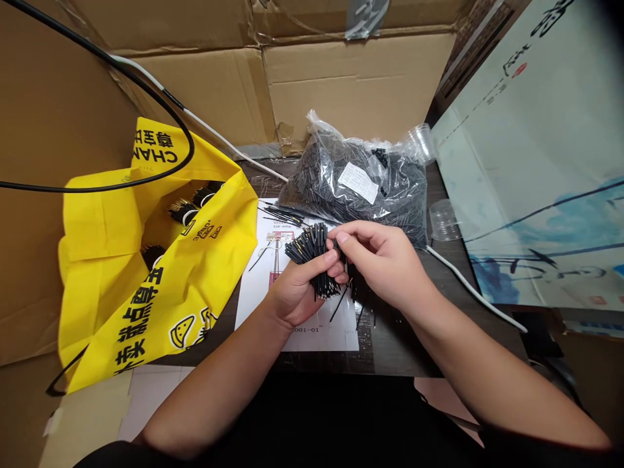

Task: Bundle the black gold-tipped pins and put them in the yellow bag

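Observation:
My left hand (296, 289) is wrapped round a thick bundle of thin black wire pieces (306, 246), some with yellowish tips. The bundle fans out at its upper left, and its lower ends stick out below my fingers. At the bundle's right side, my right hand (390, 263) has thumb and forefinger pinched together; what lies between them is hidden. Under both hands is a printed white sheet (251, 305). Loose black wire pieces (283, 214) lie on its far part, with a few more beside my fingers.
Behind the hands stands a clear plastic bag (322, 175) full of short black pieces. A yellow bag (219, 227) at left holds several banded bundles (182, 213). Clear plastic cups (444, 220) and a white cable (468, 286) are at right. Cardboard (351, 84) walls the back.

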The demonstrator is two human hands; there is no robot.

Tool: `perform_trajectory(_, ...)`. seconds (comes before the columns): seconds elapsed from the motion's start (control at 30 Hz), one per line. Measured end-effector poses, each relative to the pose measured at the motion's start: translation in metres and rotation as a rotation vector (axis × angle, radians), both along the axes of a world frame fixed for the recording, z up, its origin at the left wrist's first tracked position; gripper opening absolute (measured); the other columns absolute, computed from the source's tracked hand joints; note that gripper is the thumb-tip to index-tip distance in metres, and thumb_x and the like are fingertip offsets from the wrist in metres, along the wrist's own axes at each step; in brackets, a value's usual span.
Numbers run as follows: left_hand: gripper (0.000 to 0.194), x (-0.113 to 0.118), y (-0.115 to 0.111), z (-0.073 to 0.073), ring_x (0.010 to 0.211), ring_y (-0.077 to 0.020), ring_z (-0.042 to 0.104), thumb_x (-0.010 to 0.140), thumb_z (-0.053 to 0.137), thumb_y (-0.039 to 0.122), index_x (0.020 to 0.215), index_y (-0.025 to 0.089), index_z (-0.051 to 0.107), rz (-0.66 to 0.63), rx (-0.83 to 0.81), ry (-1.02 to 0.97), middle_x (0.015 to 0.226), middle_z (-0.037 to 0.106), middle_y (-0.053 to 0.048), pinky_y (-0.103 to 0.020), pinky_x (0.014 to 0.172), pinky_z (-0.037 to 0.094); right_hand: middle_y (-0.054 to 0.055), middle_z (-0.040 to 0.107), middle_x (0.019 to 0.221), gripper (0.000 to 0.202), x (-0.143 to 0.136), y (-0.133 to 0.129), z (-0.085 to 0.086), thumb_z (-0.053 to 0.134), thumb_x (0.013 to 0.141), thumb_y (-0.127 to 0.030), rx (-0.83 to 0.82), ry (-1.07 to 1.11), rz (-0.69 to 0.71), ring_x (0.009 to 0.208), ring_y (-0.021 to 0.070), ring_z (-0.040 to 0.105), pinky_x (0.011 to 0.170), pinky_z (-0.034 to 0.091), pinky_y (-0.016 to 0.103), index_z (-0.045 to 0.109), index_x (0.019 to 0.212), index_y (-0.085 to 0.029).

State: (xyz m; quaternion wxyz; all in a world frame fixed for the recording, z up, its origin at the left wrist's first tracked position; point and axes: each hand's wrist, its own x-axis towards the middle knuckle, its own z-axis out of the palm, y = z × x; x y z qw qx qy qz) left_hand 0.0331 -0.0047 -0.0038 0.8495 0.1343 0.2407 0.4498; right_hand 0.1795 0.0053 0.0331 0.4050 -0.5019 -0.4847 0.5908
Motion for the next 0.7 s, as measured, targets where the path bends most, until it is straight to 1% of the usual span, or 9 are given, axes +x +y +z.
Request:
perform_trajectory(0.07, 0.017, 0.0, 0.0, -0.001, 0.065, -0.0086, 0.052, 0.081, 0.079, 0.018, 0.084, 0.013, 0.063, -0.014, 0.004, 0.052, 0.068, 0.051, 0.002, -0.022, 0.066, 0.049, 0.003, 0.075, 0.08, 0.019, -0.001, -0.002, 0.001, 0.066, 0.093, -0.035, 0.018, -0.044, -0.002, 0.062, 0.0156, 0.072, 0.058, 0.062, 0.028, 0.074, 0.097, -0.018)
perform_trajectory(0.13, 0.018, 0.001, 0.001, -0.002, 0.065, -0.01, 0.054, 0.078, 0.08, 0.018, 0.078, 0.012, 0.063, -0.01, 0.005, 0.1, 0.067, 0.053, 0.0, -0.022, 0.066, 0.049, 0.002, 0.075, 0.076, 0.02, -0.001, -0.003, 0.003, 0.065, 0.094, -0.034, 0.08, -0.119, 0.014, 0.062, 0.0157, 0.072, 0.059, 0.061, 0.028, 0.076, 0.101, -0.018)
perform_trajectory(0.23, 0.018, 0.001, 0.002, -0.001, 0.065, -0.0112, 0.054, 0.074, 0.08, 0.018, 0.073, 0.012, 0.063, 0.022, -0.005, 0.143, 0.067, 0.054, -0.001, -0.023, 0.065, 0.048, 0.0, 0.073, 0.068, 0.023, 0.0, 0.0, 0.005, 0.062, 0.096, -0.03, 0.172, -0.225, 0.09, 0.06, 0.0147, 0.071, 0.061, 0.059, 0.028, 0.079, 0.106, -0.02)
perform_trajectory(0.4, 0.018, 0.001, 0.003, -0.002, 0.065, -0.0113, 0.054, 0.074, 0.079, 0.019, 0.071, 0.012, 0.062, 0.058, 0.01, 0.188, 0.067, 0.055, -0.001, -0.024, 0.066, 0.048, 0.001, 0.078, 0.082, 0.026, 0.006, 0.005, 0.014, 0.059, 0.095, -0.022, 0.34, -0.409, 0.226, 0.066, 0.0135, 0.072, 0.07, 0.058, 0.029, 0.08, 0.111, -0.019)
perform_trajectory(0.5, 0.019, 0.001, 0.002, -0.002, 0.065, -0.0099, 0.053, 0.076, 0.078, 0.017, 0.071, 0.012, 0.061, 0.065, 0.008, 0.171, 0.067, 0.053, 0.0, -0.023, 0.067, 0.048, 0.002, 0.079, 0.087, 0.026, 0.013, 0.009, 0.019, 0.059, 0.097, -0.026, 0.414, -0.487, 0.282, 0.072, 0.0141, 0.071, 0.074, 0.055, 0.029, 0.081, 0.109, -0.021)
perform_trajectory(0.53, 0.017, 0.001, 0.002, -0.002, 0.065, -0.0089, 0.052, 0.078, 0.077, 0.016, 0.074, 0.012, 0.061, 0.07, -0.006, 0.145, 0.067, 0.052, 0.001, -0.022, 0.066, 0.048, 0.001, 0.078, 0.087, 0.025, 0.016, 0.012, 0.02, 0.059, 0.097, -0.028, 0.416, -0.493, 0.267, 0.072, 0.0143, 0.07, 0.072, 0.053, 0.029, 0.081, 0.106, -0.022)
perform_trajectory(0.6, 0.012, 0.0, 0.003, 0.0, 0.063, -0.0072, 0.051, 0.081, 0.073, 0.012, 0.081, 0.014, 0.061, 0.108, -0.043, 0.084, 0.068, 0.05, 0.003, -0.021, 0.065, 0.048, 0.0, 0.075, 0.079, 0.022, 0.025, 0.018, 0.019, 0.06, 0.096, -0.031, 0.419, -0.551, 0.162, 0.068, 0.0143, 0.066, 0.064, 0.047, 0.029, 0.08, 0.098, -0.022)
perform_trajectory(0.67, 0.013, -0.002, 0.005, 0.002, 0.063, -0.0059, 0.052, 0.083, 0.069, 0.008, 0.086, 0.016, 0.06, 0.185, -0.082, 0.047, 0.07, 0.049, 0.004, -0.019, 0.065, 0.048, 0.0, 0.071, 0.071, 0.02, 0.033, 0.023, 0.014, 0.061, 0.094, -0.031, 0.424, -0.711, 0.046, 0.062, 0.014, 0.059, 0.061, 0.041, 0.03, 0.077, 0.088, -0.021)
perform_trajectory(0.7, 0.013, -0.003, 0.006, 0.003, 0.063, -0.0055, 0.053, 0.083, 0.068, 0.007, 0.086, 0.016, 0.059, 0.226, -0.097, 0.043, 0.071, 0.05, 0.004, -0.019, 0.065, 0.048, 0.0, 0.069, 0.069, 0.019, 0.036, 0.025, 0.01, 0.061, 0.093, -0.03, 0.407, -0.808, 0.039, 0.06, 0.0142, 0.057, 0.06, 0.039, 0.031, 0.075, 0.084, -0.021)
